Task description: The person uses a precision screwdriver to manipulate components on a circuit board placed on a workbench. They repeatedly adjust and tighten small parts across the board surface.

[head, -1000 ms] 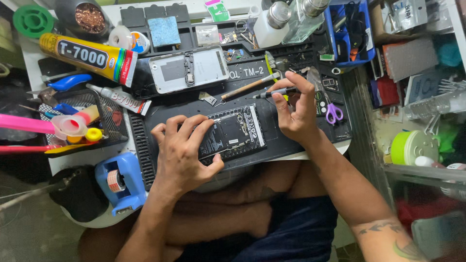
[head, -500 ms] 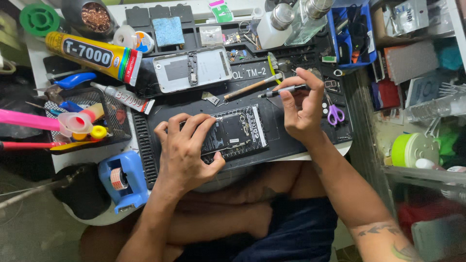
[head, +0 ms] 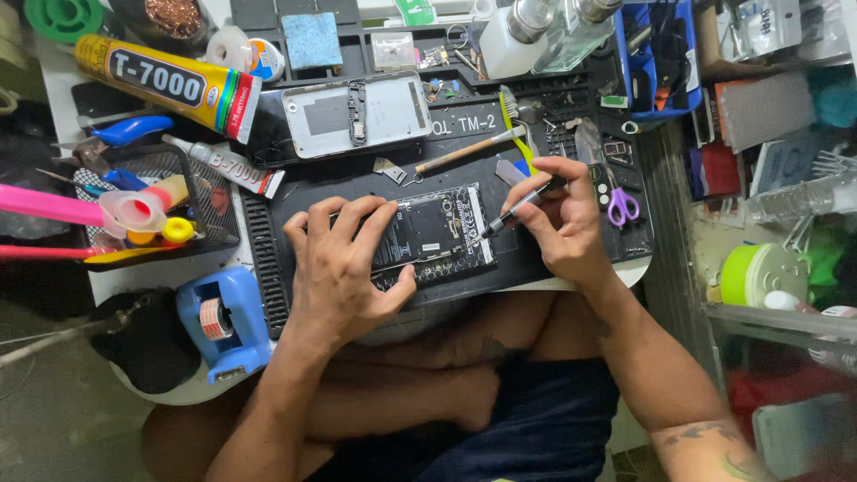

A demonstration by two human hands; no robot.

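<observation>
A big yellow glue tube (head: 165,82) is lying top-left; the screwdriver (head: 522,203), gripped by the right hand (head: 567,223), is now being brought down onto the opened phone (head: 428,236), probably pinned by the left hand (head: 344,263).

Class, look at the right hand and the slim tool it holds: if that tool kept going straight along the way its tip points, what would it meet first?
The right hand aims the black screwdriver down-left; its tip seems already at the opened phone, so it would likely meet that first.
</observation>
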